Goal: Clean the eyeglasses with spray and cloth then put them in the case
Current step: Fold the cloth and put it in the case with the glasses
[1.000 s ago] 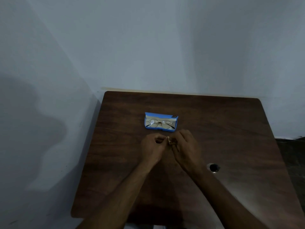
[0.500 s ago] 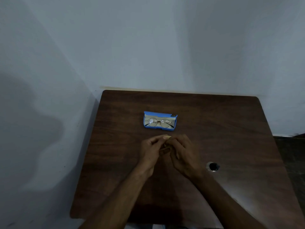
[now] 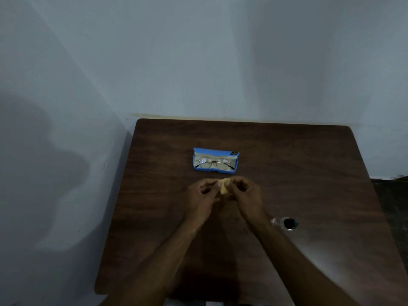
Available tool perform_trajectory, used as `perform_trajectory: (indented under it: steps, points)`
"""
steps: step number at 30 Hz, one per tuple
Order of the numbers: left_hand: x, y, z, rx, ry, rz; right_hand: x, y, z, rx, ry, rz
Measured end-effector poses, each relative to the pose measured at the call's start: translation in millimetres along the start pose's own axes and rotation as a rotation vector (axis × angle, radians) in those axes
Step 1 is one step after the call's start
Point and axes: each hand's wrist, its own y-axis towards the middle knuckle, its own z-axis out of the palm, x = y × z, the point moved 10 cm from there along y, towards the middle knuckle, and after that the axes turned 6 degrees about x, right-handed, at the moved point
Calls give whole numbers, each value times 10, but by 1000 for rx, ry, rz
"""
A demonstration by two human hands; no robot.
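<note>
Here, both the left hand (image 3: 202,196) and right hand (image 3: 247,195) pinch one folded yellow cloth (image 3: 224,185), near one open blue case (image 3: 215,161) holding one pair of eyeglasses (image 3: 213,163), one spray bottle (image 3: 286,223) alongside.

The bench (image 3: 287,173) is dark wood-grain, smooth, with a dull sheen at its right near corner. The case (image 3: 216,160) looks like matt blue plastic or leatherette with a pale soft lining. The eyeglasses (image 3: 213,163) have thin metal rims and clear glossy lenses. The cloth (image 3: 224,187) is pale yellow, soft and matt. The spray bottle (image 3: 286,223) is clear glossy plastic with a black cap. The wall (image 3: 198,62) is matt painted plaster.
</note>
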Motion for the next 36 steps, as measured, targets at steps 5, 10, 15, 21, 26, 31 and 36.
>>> perform_trajectory:
  steps: [5,10,15,21,26,31,36]
  points:
    - [93,241,-86,-5,-7,23,8,237,164,62,-137,-52]
    - [30,577,-179,-55,194,109,99,533,161,-7,-225,-164]
    - [-172,825,-245,-166,567,331,187,779,200,-141,-568,-318]
    - [-68,997,-255,-144,714,319,173,929,354,-94,-768,-382]
    - [28,1047,-273,-131,724,320,155,1005,405,-61,-861,-427]
    - [43,1106,-263,-107,756,295,90,1068,494,0,-947,-436]
    - [49,1110,-268,-111,757,281,36,1091,531,-6,-1009,-456]
